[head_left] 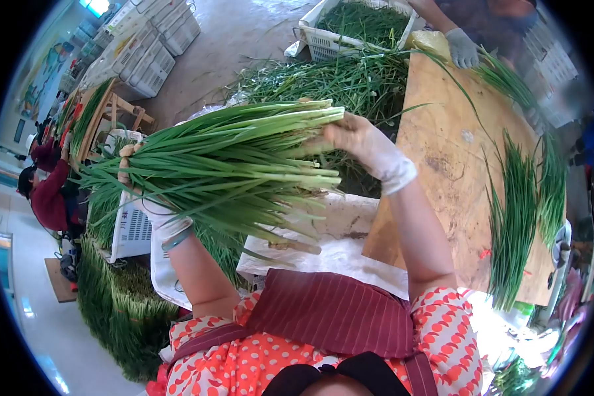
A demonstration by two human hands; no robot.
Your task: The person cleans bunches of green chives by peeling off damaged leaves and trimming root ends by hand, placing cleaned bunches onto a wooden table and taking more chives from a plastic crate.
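Observation:
My left hand point(126, 162), in a glove with discoloured fingertips, is closed around the leafy part of a large bunch of garlic chives point(224, 158). The bunch lies sideways in the air in front of my chest, pale stem ends to the right and green tips to the left. At those stem ends is my right hand point(371, 146), gloved in white, its fingers bent together and slightly blurred. What they pinch, if anything, is hidden. Below the bunch, a white sheet point(336, 221) hangs beside the table.
A wooden table point(442, 158) on the right bears loose chives point(513, 218). Across it is another person's gloved hand point(463, 47). Cut greens point(330, 82) lie heaped ahead, before a white crate point(323, 46). Bundled chives point(122, 310) stand at left; a co-worker point(49, 198) is beyond.

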